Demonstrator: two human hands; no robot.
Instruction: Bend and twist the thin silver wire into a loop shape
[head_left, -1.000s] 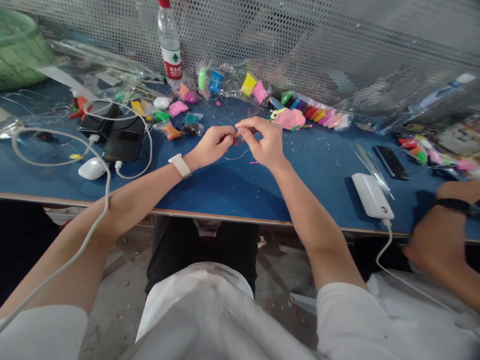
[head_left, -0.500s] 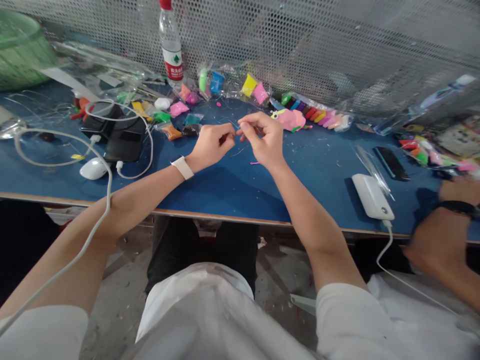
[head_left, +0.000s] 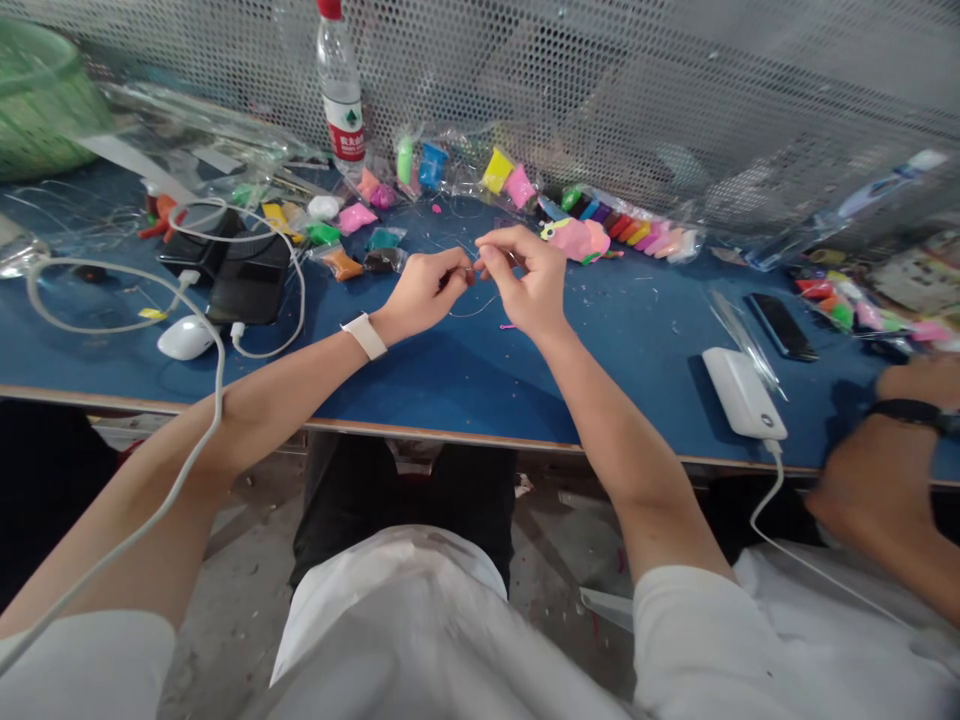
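Note:
My left hand (head_left: 426, 290) and my right hand (head_left: 528, 275) meet fingertip to fingertip above the blue table (head_left: 465, 365). Both pinch a small reddish piece and a thin wire (head_left: 474, 306) that droops in a curve below them. A white watch band (head_left: 363, 335) sits on my left wrist. Just beyond my right hand lies a pink clay figure (head_left: 577, 238). A tiny pink scrap (head_left: 508, 326) lies on the table under my right hand.
Several bagged clay pieces (head_left: 420, 180) and a row of coloured clay sticks (head_left: 645, 235) line the back by a water bottle (head_left: 339, 85). Phones with white cables (head_left: 240, 270) and a white mouse (head_left: 184, 338) lie left. A power bank (head_left: 742, 392) and another person's arm (head_left: 892, 470) are right.
My hands have stayed pinched together, shifting only slightly. The wire loop now hangs below the fingers again. The other person's arm moved a little.

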